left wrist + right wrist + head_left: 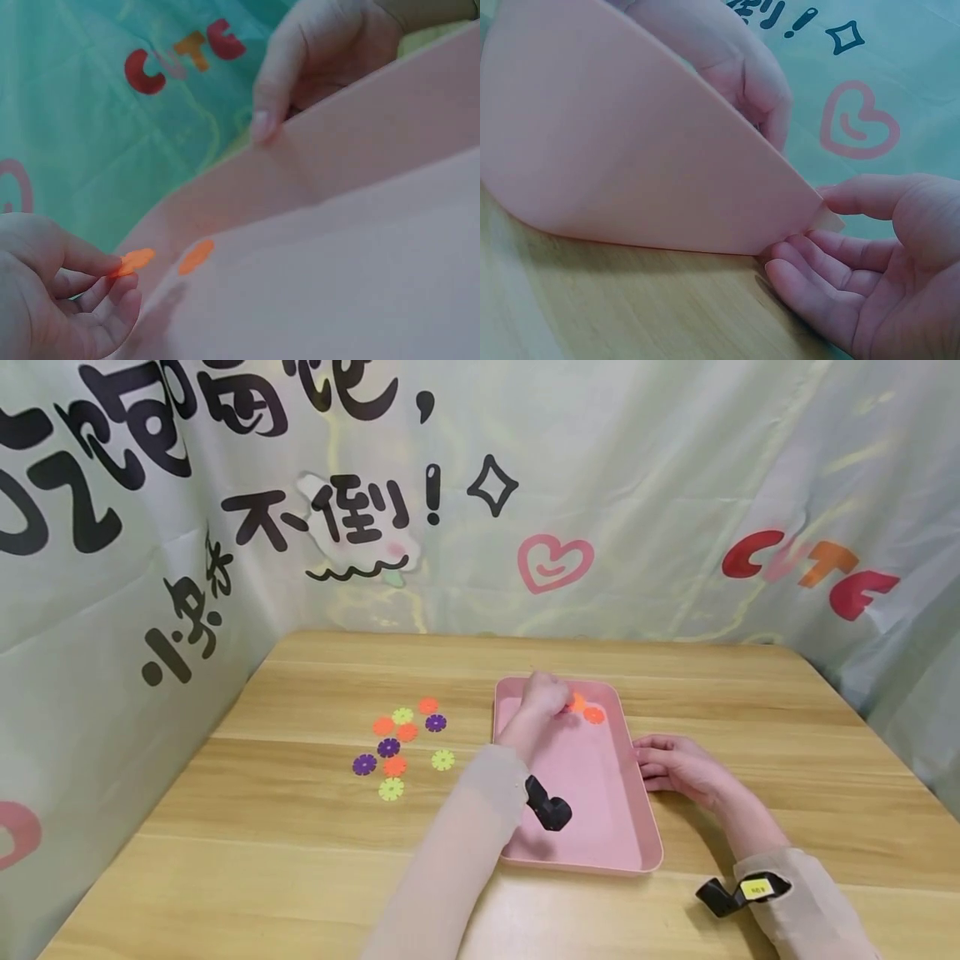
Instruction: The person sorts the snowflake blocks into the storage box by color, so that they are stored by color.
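Observation:
My left hand (546, 693) reaches over the far end of the pink tray (585, 810). Between thumb and fingertips it pinches an orange snowflake disc (136, 262), slightly above the tray floor. Another orange disc (593, 716) lies in the tray's far right corner, just right of that hand. Beside the tray's right wall is my right hand (681, 767); in the right wrist view its thumb (862, 196) is on the rim and its fingers lie against the outer wall, holding the edge.
Left of the tray, several notched discs lie loose on the wooden table (255, 827): orange (394, 767), purple (364, 764) and yellow-green (391, 789). A printed cloth (645, 485) hangs behind the table and along its sides. Black wrist cameras (551, 810) sit on both sleeves.

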Available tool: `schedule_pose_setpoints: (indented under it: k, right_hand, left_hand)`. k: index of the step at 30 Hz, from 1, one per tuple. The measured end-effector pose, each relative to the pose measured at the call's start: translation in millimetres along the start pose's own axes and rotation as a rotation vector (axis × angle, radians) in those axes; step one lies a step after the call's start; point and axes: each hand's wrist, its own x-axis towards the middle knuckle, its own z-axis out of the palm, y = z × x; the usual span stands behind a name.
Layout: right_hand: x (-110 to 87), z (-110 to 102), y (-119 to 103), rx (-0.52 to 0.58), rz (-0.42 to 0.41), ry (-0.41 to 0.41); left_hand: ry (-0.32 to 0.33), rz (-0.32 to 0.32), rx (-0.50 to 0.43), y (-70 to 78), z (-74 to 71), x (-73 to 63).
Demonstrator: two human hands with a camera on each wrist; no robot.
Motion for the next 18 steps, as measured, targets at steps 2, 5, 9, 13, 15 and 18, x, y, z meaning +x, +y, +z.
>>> schedule_pose_setpoints:
  k: [2,5,9,13,15,18]
  right_hand:
    - [-0.5,0,0,0.006,-0.001,-0.004]
    - [-0.4,0,0,0.009,-0.003,-0.014]
    - [-0.6,0,0,0.011,-0.006,-0.019]
    - [-0.9,-1,1,0.012,-0.011,-0.017]
    - [-0.9,-1,1,0.01,-0.012,-0.02]
    - [-1.0,0,0,0.005,-0.012,-0.018]
  left_hand:
    - [0.032,-0.008,0.02,-3.6,2.6,2.0]
    - [0.074,-0.004,0.06,-8.5,4.5,2.4]
    - [0.118,-0.001,0.102,-11.1,6.0,0.5]
    - [0.138,-0.009,0.151,-11.2,7.6,-0.2]
    - [0.139,-0.022,0.163,-11.9,8.3,0.5]
    - [0.143,-0.039,0.175,-13.3,9.3,2.0]
